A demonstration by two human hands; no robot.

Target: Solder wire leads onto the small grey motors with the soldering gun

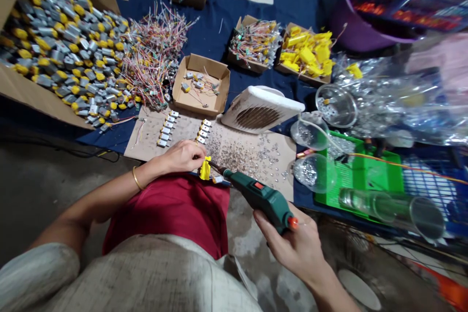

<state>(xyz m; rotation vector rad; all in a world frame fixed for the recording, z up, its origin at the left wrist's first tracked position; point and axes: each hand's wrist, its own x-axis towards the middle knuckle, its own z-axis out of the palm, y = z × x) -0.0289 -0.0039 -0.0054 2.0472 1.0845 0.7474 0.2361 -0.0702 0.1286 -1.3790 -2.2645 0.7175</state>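
Note:
My right hand is wrapped round the handle of a green electric screwdriver with a red switch and red end cap. Its bit points left and reaches a small yellow plastic part at the table's front edge. With closed fingers, my left hand pinches that yellow part; the fingertips are partly hidden. Just right of the part lies a small motor. Beyond my left hand, silver motors stand in two rows, a left row and a right row, on a cardboard sheet.
Loose screws cover the cardboard's right side, below a white-framed vent fan. Left stands a big carton of motors beside heaped wires. A small box, yellow parts, screw cups and a green tray surround it.

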